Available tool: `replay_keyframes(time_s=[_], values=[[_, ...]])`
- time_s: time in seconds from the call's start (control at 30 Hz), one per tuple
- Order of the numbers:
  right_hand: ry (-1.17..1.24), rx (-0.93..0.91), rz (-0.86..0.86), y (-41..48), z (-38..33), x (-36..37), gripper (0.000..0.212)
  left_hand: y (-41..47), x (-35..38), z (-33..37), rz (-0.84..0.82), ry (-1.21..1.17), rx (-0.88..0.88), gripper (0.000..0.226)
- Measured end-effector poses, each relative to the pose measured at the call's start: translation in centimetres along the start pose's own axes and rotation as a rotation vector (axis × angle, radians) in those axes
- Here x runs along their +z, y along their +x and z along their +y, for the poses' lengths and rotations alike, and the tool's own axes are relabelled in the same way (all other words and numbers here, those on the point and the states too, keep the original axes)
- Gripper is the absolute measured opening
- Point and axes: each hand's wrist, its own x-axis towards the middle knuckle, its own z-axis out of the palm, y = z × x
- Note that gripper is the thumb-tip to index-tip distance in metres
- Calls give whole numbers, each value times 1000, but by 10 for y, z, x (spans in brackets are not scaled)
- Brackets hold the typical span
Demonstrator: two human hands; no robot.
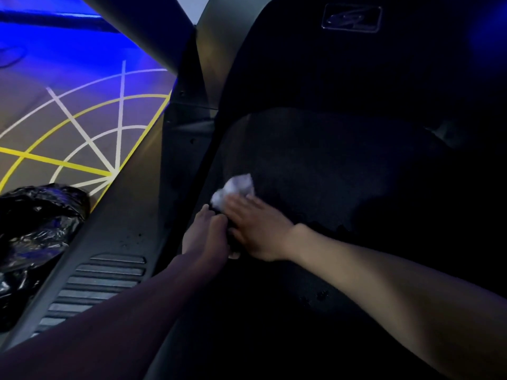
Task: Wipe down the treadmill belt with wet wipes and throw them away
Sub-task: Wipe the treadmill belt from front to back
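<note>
Head view, dim, with blue light at the top left. The treadmill belt [329,165] fills the middle and right; it is dark and its texture is hard to read. A white wipe [233,189], crumpled, lies on the belt near its left edge, about midway up the visible belt.

The right hand [256,229] is on the wipe's near side. Its fingers are straight, spread and flat, with the fingertips over the wipe's lower edge and the palm down on the belt. It presses the wipe rather than curling round it. The fingers show some motion blur. The bare right forearm comes in from the lower right.

The left hand [207,234] is just beside the right hand, on its left, at the belt's left edge. Cannot tell whether the two hands touch or are a hair apart. The left fingers are bent down at the knuckles, tips toward the belt edge. Too dark to tell whether they grip anything. The left forearm comes in from the bottom left, in shadow, crossing over the side rail [129,223].

The side rail is grey and runs along the belt's left edge, with a ribbed foot strip [98,283] on its near part. A black bin bag [38,231], shiny and crumpled, sits just left of the rail. The floor [35,111] is grey, with yellow and white lines fanning out from a point by the rail. The black motor cover [356,64] is at the belt's far end, with a logo badge [352,17] near its top. A grey upright post [142,31] rises at the top left.
</note>
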Motion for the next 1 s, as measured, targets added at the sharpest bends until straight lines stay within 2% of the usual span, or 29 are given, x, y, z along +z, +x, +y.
replay_keyframes(time_s=[0.07,0.1,0.2,0.23,0.27,0.33,0.4,0.43,0.47,0.57,0.6,0.77,0.8,0.9,0.93,1.0], values=[[-57,-155,-76,-11,-2,3,60,-8,-22,24,22,43,-25,20],[-87,-137,-62,-11,6,3,60,-10,-27,32,23,39,-40,17],[-97,218,6,-2,36,-3,62,-17,-38,45,-16,15,-71,18],[-79,309,17,-3,40,-3,63,-16,-41,46,-50,41,-83,23],[-72,324,18,-6,37,-2,64,-13,-42,44,-93,55,-107,28],[-52,173,-24,-18,23,3,66,-11,-43,43,-110,55,-117,35],[-86,-8,-79,-33,17,6,67,-13,-44,46,-125,136,-113,31],[-115,-30,-70,-35,23,6,67,-15,-45,48,-111,150,-112,31],[-124,20,-51,-34,32,4,67,-16,-45,52,-119,153,-115,31],[-42,361,24,-30,55,-2,68,-17,-50,61,-147,194,-109,33],[-28,383,29,-32,52,0,69,-17,-51,62,-145,212,-97,36],[-85,62,-47,-64,31,7,70,-20,-51,66,-108,313,-56,54],[-91,89,-46,-63,37,6,71,-21,-52,68,-101,319,-54,56],[-21,365,-20,-55,46,1,74,-22,-52,71,-80,328,-41,59],[-26,369,-26,-54,40,2,76,-21,-52,71,-82,337,-35,60],[-46,240,-72,-61,24,5,79,-21,-52,72,-93,348,-32,62]])
